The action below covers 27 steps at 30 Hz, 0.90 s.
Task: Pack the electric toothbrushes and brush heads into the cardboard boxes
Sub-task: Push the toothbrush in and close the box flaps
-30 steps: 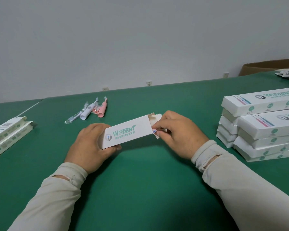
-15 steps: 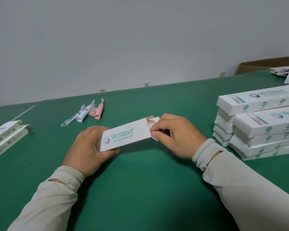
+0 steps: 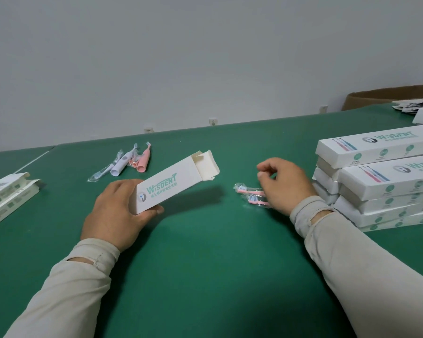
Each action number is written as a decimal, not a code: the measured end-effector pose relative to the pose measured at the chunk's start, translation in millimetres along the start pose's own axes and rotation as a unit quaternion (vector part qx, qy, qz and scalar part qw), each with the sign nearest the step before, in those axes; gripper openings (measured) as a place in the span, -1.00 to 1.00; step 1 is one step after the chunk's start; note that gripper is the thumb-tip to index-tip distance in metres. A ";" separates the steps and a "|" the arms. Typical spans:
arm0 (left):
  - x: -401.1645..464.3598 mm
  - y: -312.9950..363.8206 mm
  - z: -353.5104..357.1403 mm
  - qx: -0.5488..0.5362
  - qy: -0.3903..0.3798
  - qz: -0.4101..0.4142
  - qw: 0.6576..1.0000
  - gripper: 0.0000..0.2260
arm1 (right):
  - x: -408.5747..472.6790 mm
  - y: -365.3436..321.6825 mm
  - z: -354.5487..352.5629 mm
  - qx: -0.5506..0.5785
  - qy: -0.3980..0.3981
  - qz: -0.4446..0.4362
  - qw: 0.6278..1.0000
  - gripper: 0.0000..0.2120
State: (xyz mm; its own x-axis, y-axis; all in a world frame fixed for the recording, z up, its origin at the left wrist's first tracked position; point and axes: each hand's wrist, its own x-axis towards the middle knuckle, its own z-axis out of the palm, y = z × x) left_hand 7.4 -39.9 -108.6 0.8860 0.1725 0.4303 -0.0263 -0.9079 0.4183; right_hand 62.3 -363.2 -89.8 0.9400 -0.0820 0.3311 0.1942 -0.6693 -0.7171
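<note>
Green cloth covers the table [image 3: 205, 276], and both arms in pale sleeves reach out over it. The left hand [image 3: 115, 213] grips the near end of a white cardboard box [image 3: 171, 185], thumb under and fingers behind, and tips it up so the open end with its flaps points away. The box looks light and thin, so I think a soft hold on its long sides is best, or it will squash. To the right of the box, two pink brush heads [image 3: 250, 193] lie on the cloth in clear crinkly wrap. They look tiny and slippery. A pinch at the stems should work. The right hand [image 3: 286, 185] hovers just over them, fingers curled, holding nothing. Right of that hand is a pile of closed boxes [image 3: 381, 181]. Beyond the box lie a white toothbrush [image 3: 122, 164] and a pink toothbrush [image 3: 143, 161].
</note>
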 end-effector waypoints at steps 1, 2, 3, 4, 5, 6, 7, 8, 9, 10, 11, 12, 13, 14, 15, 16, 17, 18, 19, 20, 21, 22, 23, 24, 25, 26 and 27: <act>-0.2 0.8 0.1 0.003 0.003 0.003 1.000 -0.46 | -1.1 0.2 1.6 -0.034 -0.030 0.013 0.999 -0.88; -0.5 1.7 0.2 0.006 0.004 0.006 1.000 -0.47 | -2.4 -1.9 2.6 -0.068 -0.056 0.018 0.996 -0.90; -0.8 2.2 0.2 0.006 0.004 0.008 1.000 -0.48 | -3.4 -5.4 1.9 -0.104 -0.079 0.017 0.991 -0.91; -0.8 2.3 0.0 0.006 0.002 0.008 1.000 -0.49 | -3.6 -9.0 -0.8 -0.137 -0.096 0.014 0.986 -0.92; -0.6 2.2 -0.1 0.006 0.000 0.007 1.000 -0.50 | -3.6 -12.8 -5.4 -0.166 -0.107 0.011 0.980 -0.92; -0.4 2.0 -0.3 0.007 -0.001 0.007 1.000 -0.50 | -3.8 -15.6 -10.9 -0.189 -0.112 0.008 0.976 -0.91; 0.1 1.9 -0.5 0.007 0.000 0.007 1.000 -0.50 | -4.4 -17.4 -16.3 -0.208 -0.114 0.005 0.971 -0.91; 0.4 1.8 -0.7 0.006 0.001 0.008 1.000 -0.50 | -5.3 -18.5 -20.3 -0.229 -0.116 0.004 0.967 -0.92; 0.6 1.8 -0.8 0.005 0.003 0.009 1.000 -0.50 | -6.8 -19.3 -22.5 -0.251 -0.125 0.003 0.960 -0.94; 0.6 2.0 -0.7 0.006 0.003 0.009 1.000 -0.50 | -8.4 -20.2 -22.6 -0.270 -0.144 0.003 0.952 -0.94; 0.6 2.4 -0.8 0.006 0.001 0.009 1.000 -0.50 | -9.9 -20.9 -20.8 -0.278 -0.170 0.002 0.945 -0.89; 0.6 2.9 -0.8 0.006 0.000 0.010 1.000 -0.50 | -11.6 -21.4 -17.9 -0.274 -0.195 0.001 0.942 -0.83; 0.7 3.3 -0.7 0.006 0.000 0.011 1.000 -0.50 | -13.1 -22.1 -15.0 -0.262 -0.210 0.000 0.942 -0.77; 0.6 3.6 -0.8 0.005 0.002 0.011 1.000 -0.50 | -14.2 -23.4 -12.7 -0.251 -0.216 -0.003 0.944 -0.73; 0.6 3.8 -0.6 0.003 0.002 0.011 1.000 -0.50 | -15.5 -24.9 -10.8 -0.246 -0.218 -0.009 0.944 -0.72; 0.6 3.8 -0.6 0.002 0.002 0.012 1.000 -0.50 | -16.8 -26.2 -8.6 -0.243 -0.219 -0.020 0.945 -0.73; 0.7 4.1 -0.6 0.002 0.000 0.014 1.000 -0.50 | -18.4 -27.8 -5.7 -0.244 -0.227 -0.031 0.942 -0.74; 0.5 4.2 -0.6 0.001 -0.002 0.015 1.000 -0.50 | -20.3 -28.7 -2.0 -0.248 -0.238 -0.044 0.938 -0.77; 0.2 4.3 -0.8 0.000 -0.004 0.017 1.000 -0.50 | -22.5 -29.7 2.0 -0.252 -0.248 -0.056 0.934 -0.81; 0.0 4.3 -1.1 -0.001 -0.004 0.017 1.000 -0.50 | -23.9 -29.8 4.9 -0.248 -0.252 -0.069 0.933 -0.85; -0.3 4.3 -1.5 -0.002 -0.003 0.017 1.000 -0.50 | -23.5 -28.7 6.4 -0.235 -0.246 -0.079 0.937 -0.90; -0.7 4.3 -2.0 -0.004 -0.002 0.016 1.000 -0.50 | -22.4 -26.8 6.4 -0.202 -0.229 -0.086 0.948 -0.93; -0.8 4.6 -2.3 -0.005 -0.001 0.016 1.000 -0.50 | -21.2 -25.3 4.8 -0.149 -0.203 -0.090 0.964 -0.86; -1.4 5.0 -2.4 -0.006 -0.002 0.019 1.000 -0.50 | -20.7 -24.4 2.8 -0.071 -0.173 -0.092 0.978 -0.75; -1.7 5.8 -2.3 -0.007 -0.004 0.023 1.000 -0.50 | -20.5 -25.0 0.4 0.023 -0.142 -0.086 0.986 -0.69; -2.2 6.7 -2.2 -0.008 -0.007 0.027 1.000 -0.50 | -21.1 -27.0 -2.1 0.117 -0.117 -0.075 0.983 -0.71; -2.7 7.7 -1.9 -0.008 -0.010 0.030 0.999 -0.50 | -21.7 -30.0 -3.3 0.204 -0.097 -0.060 0.972 -0.74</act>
State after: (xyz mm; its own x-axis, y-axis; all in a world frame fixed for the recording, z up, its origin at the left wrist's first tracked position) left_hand 3.9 -46.6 -105.1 0.8917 0.1093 0.4392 -0.0874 -0.9106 0.4040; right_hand 35.2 -343.8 -73.5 0.9310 0.1471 0.3341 0.3642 -0.3132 -0.8771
